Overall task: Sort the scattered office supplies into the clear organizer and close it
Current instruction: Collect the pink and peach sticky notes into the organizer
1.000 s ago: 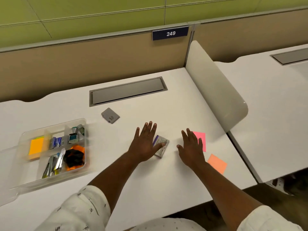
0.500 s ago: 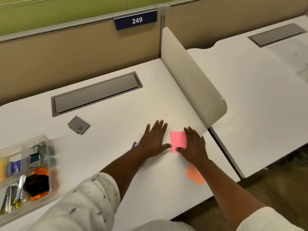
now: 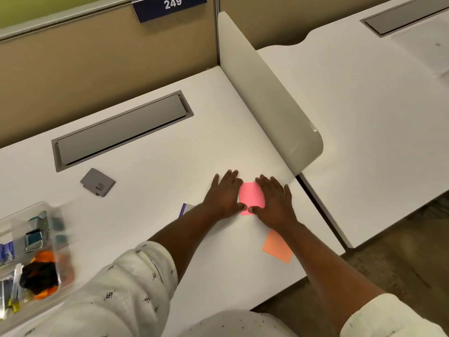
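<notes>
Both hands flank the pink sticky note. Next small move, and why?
Likely: the right hand pinches up the pink paper sticky note. It and the left hand lie flat against the note's sides on the white desk, thumbs touching its near edge, gripping nothing. The note belongs in the clear plastic organizer at far left.
</notes>
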Action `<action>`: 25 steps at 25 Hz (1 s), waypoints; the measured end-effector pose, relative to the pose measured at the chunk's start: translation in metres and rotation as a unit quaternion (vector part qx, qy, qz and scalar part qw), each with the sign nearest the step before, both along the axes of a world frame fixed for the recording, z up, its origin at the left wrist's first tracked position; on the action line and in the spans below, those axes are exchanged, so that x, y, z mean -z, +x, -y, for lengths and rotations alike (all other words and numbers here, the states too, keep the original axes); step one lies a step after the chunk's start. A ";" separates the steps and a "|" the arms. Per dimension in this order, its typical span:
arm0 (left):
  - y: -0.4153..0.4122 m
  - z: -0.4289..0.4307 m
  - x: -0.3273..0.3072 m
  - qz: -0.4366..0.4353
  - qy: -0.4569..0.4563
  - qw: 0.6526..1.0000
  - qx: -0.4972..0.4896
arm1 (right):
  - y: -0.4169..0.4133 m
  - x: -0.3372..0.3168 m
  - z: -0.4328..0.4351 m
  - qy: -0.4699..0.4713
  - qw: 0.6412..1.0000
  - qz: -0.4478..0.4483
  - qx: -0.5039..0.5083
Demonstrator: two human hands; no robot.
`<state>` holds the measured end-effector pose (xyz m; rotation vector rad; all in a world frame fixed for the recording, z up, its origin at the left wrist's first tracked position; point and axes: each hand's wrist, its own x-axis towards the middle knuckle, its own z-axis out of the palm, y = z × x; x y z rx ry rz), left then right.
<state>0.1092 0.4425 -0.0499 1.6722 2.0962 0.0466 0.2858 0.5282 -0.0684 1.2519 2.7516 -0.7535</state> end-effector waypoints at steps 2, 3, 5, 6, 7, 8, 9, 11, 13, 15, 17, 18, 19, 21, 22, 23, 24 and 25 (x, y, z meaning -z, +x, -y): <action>0.000 -0.002 0.000 0.007 0.024 0.999 -0.025 | 0.000 -0.002 0.000 -0.011 1.000 -0.004 0.005; -0.001 -0.003 0.000 0.004 0.044 0.998 -0.034 | 0.000 -0.003 0.000 -0.017 1.000 -0.007 0.008; -0.002 -0.003 0.000 -0.007 0.074 0.996 -0.047 | -0.001 -0.006 0.000 -0.027 1.000 -0.012 0.012; -0.001 -0.003 0.000 -0.009 0.080 0.995 -0.053 | -0.002 -0.007 0.000 -0.031 0.999 -0.015 0.012; 0.000 -0.004 -0.001 -0.008 0.085 0.994 -0.062 | -0.002 -0.008 0.001 -0.037 0.999 -0.018 0.015; 0.002 -0.005 -0.002 -0.003 0.093 0.993 -0.074 | -0.002 -0.010 0.001 -0.042 0.999 -0.026 0.021; 0.004 -0.005 -0.005 0.008 0.104 0.990 -0.090 | -0.002 -0.012 0.001 -0.046 0.998 -0.040 0.031; 0.007 -0.005 -0.010 0.043 0.129 0.983 -0.120 | -0.001 -0.016 0.002 -0.044 0.994 -0.082 0.060; 0.009 -0.002 -0.015 0.094 0.135 0.975 -0.149 | -0.001 -0.019 0.001 -0.040 0.987 -0.126 0.095; 0.010 0.002 -0.021 0.147 0.121 0.963 -0.189 | -0.004 -0.026 0.001 -0.079 0.969 -0.173 0.157; 0.011 0.007 -0.027 0.203 0.119 0.939 -0.249 | -0.007 -0.033 0.003 -0.130 0.946 -0.211 0.208; 0.012 0.011 -0.029 0.232 0.124 0.923 -0.282 | -0.009 -0.035 0.005 -0.143 0.936 -0.232 0.221; 0.011 0.012 -0.031 0.255 0.127 0.908 -0.308 | -0.009 -0.035 0.006 -0.155 0.927 -0.252 0.232; 0.010 0.021 -0.033 0.284 0.128 0.890 -0.334 | -0.008 -0.039 0.011 -0.183 0.909 -0.282 0.248; 0.010 0.024 -0.034 0.296 0.128 0.884 -0.339 | -0.007 -0.040 0.013 -0.195 0.903 -0.291 0.250; 0.010 0.028 -0.033 0.312 0.127 0.877 -0.344 | -0.004 -0.041 0.015 -0.202 0.900 -0.296 0.249; 0.012 0.032 -0.033 0.333 0.127 0.866 -0.351 | 0.000 -0.042 0.018 -0.206 0.898 -0.298 0.248; 0.014 0.037 -0.034 0.355 0.125 0.853 -0.362 | 0.004 -0.043 0.022 -0.208 0.898 -0.297 0.248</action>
